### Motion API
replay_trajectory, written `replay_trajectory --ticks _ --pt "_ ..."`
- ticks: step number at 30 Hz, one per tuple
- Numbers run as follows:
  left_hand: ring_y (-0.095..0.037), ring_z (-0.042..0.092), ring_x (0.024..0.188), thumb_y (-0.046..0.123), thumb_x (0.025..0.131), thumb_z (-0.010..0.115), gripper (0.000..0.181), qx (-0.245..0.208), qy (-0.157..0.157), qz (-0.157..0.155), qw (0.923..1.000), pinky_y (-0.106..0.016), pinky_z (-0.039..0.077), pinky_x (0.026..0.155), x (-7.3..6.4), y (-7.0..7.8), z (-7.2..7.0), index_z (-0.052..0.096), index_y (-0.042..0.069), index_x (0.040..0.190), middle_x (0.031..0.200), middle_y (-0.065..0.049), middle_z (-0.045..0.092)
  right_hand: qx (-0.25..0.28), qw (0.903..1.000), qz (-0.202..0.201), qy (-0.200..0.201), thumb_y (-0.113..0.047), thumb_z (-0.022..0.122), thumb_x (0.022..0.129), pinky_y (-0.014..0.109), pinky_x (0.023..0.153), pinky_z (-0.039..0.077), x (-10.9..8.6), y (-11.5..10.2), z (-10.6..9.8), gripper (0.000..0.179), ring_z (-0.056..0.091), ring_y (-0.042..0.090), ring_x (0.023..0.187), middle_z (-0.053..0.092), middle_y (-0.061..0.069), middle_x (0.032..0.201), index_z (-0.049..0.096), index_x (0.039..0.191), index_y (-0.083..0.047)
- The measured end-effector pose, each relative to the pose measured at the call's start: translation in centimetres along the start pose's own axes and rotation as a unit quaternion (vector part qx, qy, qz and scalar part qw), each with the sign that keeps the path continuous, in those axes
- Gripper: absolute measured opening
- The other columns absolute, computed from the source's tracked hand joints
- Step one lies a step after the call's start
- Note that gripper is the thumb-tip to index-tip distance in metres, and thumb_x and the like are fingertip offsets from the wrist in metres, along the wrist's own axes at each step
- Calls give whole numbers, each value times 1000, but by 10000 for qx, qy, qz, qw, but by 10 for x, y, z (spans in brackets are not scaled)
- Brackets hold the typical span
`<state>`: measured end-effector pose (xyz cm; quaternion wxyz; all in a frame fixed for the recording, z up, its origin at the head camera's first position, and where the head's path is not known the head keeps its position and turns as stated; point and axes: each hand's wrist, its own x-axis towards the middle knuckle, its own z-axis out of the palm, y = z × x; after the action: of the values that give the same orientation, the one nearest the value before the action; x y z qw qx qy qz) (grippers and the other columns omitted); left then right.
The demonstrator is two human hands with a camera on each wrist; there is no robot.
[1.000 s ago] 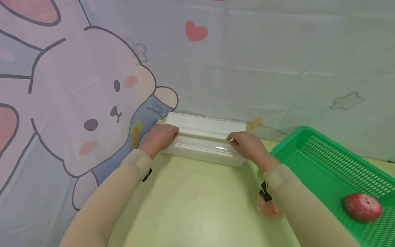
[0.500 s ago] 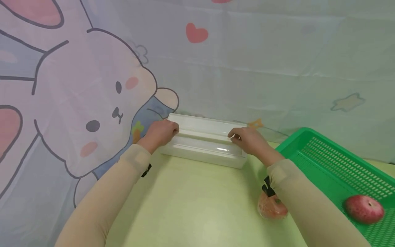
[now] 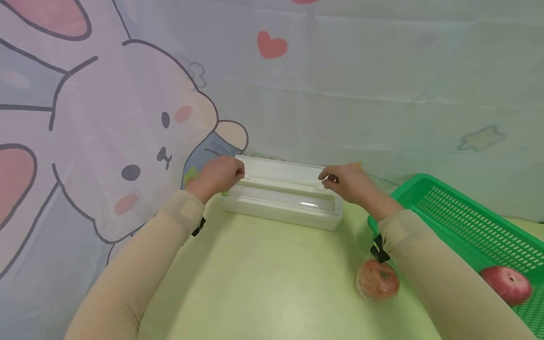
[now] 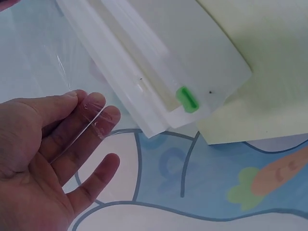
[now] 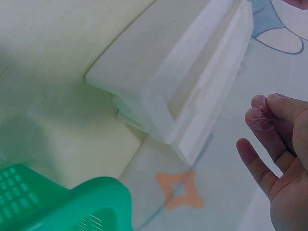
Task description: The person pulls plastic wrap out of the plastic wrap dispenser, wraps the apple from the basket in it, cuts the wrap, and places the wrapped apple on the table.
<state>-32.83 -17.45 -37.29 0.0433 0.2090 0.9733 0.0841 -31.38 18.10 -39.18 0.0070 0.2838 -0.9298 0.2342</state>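
Observation:
A long white cling film dispenser [image 3: 278, 213] lies at the back of the table with its lid [image 3: 280, 171] raised. Its green slider [image 4: 187, 99] shows at one end in the left wrist view. Just above the dispenser's left end, my left hand [image 3: 221, 175] pinches one corner of clear cling film [image 4: 61, 62] between thumb and fingers. Over the right end, my right hand [image 3: 349, 185] pinches the film's other side, bunched at the fingertips in the right wrist view. The sheet between the hands is nearly invisible.
An apple [image 3: 377, 279] with a glossy clear wrap sits on the table beside my right forearm. To the right stands a green plastic basket [image 3: 418, 189] holding a dark red round fruit [image 3: 506, 284]. A printed rabbit curtain [image 3: 382, 85] hangs right behind the dispenser.
Both hands have moved up and back from the dispenser's front part, the right one also a little rightward. More of the apple shows beside the right forearm.

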Motion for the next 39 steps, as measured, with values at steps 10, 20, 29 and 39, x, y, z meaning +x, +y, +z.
replay_trajectory --ticks 10,20,29,39 --pt "-24 61 80 12 107 56 20 87 -54 142 9998 -42 52 76 -1 -2 -21 74 8 100 90 -6 70 -239 9996 -130 79 -3 69 102 49 82 60 5 -9 -18 16 73 31 90 79 13 99 76 116 1" --pt "-22 60 85 19 103 69 7 75 -228 142 9996 -40 51 79 -2 -2 -35 70 13 99 92 -2 68 -227 9994 -192 149 -3 69 103 48 84 61 7 -11 -30 16 74 31 95 79 14 104 76 117 0" --pt "-23 59 81 15 105 63 10 -100 -22 207 9997 -40 50 77 -3 -1 -49 70 12 98 90 -4 67 6 9997 -169 185 -4 69 103 46 86 59 10 -13 -42 16 73 28 94 79 11 102 78 116 -4" --pt "-25 58 87 14 105 62 8 -165 81 334 9993 -41 49 82 -3 0 -69 68 11 100 93 -5 67 17 9986 -385 376 -1 70 102 41 81 56 13 -15 -62 15 71 27 91 78 10 98 78 115 -2"
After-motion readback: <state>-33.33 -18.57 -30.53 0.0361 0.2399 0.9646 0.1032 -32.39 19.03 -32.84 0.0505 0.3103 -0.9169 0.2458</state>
